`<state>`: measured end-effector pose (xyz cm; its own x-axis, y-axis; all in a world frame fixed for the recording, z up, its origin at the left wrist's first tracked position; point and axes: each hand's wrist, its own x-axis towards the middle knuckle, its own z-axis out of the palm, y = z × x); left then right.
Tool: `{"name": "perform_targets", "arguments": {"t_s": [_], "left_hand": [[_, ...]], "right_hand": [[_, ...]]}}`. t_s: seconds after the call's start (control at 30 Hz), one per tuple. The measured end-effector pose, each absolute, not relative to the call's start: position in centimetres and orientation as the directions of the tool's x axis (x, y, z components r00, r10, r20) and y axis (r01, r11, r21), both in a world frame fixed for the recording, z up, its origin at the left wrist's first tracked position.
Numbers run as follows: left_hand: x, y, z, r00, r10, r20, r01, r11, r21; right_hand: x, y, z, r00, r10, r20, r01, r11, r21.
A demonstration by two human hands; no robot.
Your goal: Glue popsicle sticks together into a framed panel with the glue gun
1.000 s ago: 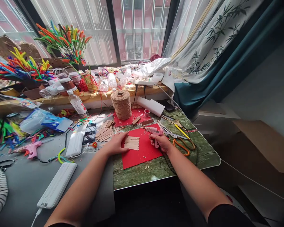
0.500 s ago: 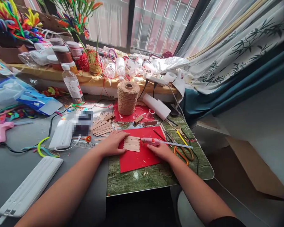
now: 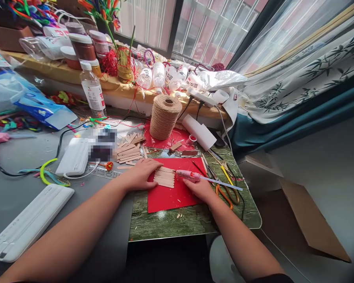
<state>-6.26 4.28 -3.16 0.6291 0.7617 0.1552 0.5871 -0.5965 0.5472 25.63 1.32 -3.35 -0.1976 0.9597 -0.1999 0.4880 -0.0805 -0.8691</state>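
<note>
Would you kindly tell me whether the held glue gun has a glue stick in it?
Yes, partly in: a pale stick juts from the rear of the glue gun.

Teal curtain [image 3: 283,131] flanks the window [image 3: 208,33] (pinkish wall [image 3: 191,19] outside, apparently).

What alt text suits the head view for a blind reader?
A person's left hand touches a small panel of wooden sticks on a red sheet; the right hand holds a pink glue gun beside it. Beyond are loose sticks and a twine spool.
</note>
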Motion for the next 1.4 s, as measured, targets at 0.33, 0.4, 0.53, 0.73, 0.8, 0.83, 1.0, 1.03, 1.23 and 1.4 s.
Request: {"name": "perform_targets", "arguments": {"t_s": [0.33,0.4,0.53,0.73,0.8,0.83,1.0,1.03,1.23,1.4], "left_hand": [[-6.2,4.4,-3.6,0.626,0.763,0.162,0.597,-0.602,0.530],[-6.2,4.4,-3.6,0.625,0.765,0.157,0.599,-0.599,0.532],[-6.3,4.4,-3.6,0.628,0.762,0.159,0.596,-0.602,0.531],[-6.4,4.4,-3.6,0.629,0.761,0.160,0.597,-0.605,0.526],[-6.3,4.3,-3.4,0.632,0.760,0.149,0.603,-0.604,0.521],[-6.3,4.3,-3.3,0.634,0.760,0.141,0.608,-0.603,0.517],[-6.2,4.1,-2.7,0.635,0.765,0.113,0.630,-0.596,0.498],[-6.2,4.1,-2.7,0.634,0.765,0.109,0.632,-0.595,0.496],[-6.2,4.2,-2.8,0.635,0.765,0.110,0.633,-0.596,0.494],[-6.2,4.1,-2.8,0.633,0.766,0.112,0.633,-0.595,0.496]], "right_hand": [[25.4,1.2,-3.0,-0.167,0.973,-0.156,0.634,-0.015,-0.773],[25.2,1.1,-2.7,-0.172,0.973,-0.154,0.642,-0.008,-0.767],[25.1,1.1,-2.8,-0.140,0.985,-0.105,0.613,0.003,-0.790],[25.1,1.0,-3.0,-0.095,0.987,-0.128,0.671,-0.032,-0.741],[25.1,0.9,-2.7,-0.111,0.984,-0.137,0.673,-0.027,-0.739],[25.1,0.8,-2.5,-0.121,0.981,-0.149,0.684,-0.026,-0.729],[24.9,0.7,-1.7,-0.144,0.967,-0.211,0.766,-0.026,-0.642],[24.9,0.7,-1.6,-0.152,0.966,-0.211,0.765,-0.021,-0.644],[25.0,0.9,-1.7,-0.207,0.959,-0.195,0.707,0.008,-0.707],[25.0,1.0,-1.7,-0.219,0.953,-0.210,0.680,-0.005,-0.733]]}}
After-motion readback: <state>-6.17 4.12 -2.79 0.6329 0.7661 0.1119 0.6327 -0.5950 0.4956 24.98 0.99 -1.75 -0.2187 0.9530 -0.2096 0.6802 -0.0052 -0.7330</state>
